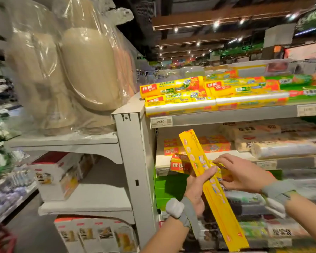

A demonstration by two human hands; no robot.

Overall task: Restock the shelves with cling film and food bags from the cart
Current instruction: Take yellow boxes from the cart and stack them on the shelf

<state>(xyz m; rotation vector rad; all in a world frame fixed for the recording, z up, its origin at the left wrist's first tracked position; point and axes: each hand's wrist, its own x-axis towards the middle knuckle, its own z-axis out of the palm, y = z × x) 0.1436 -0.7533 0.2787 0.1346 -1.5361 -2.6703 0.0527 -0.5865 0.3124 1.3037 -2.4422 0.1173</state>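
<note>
Closest to the lens, a long flat yellow cardboard cling film box (214, 203) runs diagonally from the bottom edge of the view up towards the shelves. The left hand (195, 190) wraps around its middle, thumb laid along the printed face. That grip probably holds the box off the shelf while a slot is sorted out.

The tall grey metal shelving unit (131, 161) fills the view behind. On its left wing stand big beige bins in clear plastic wrap (88, 70), bulky stock kept apart from the film section. On the top shelf, yellow rolls of food bags (173, 88) lie lengthwise with labels facing out, so shoppers can read them.

One shelf down, shorter yellow-and-red cartons (215, 143) are stacked at the left end, where the held box likely belongs. The right hand (243, 174) reaches in just behind the long box, fingers curled at the end of a small yellow carton (220, 164). Blur hides whether it pinches that carton or only steadies it. A white price tag reading 19.50 (161, 121) marks the upper shelf rail.
</note>
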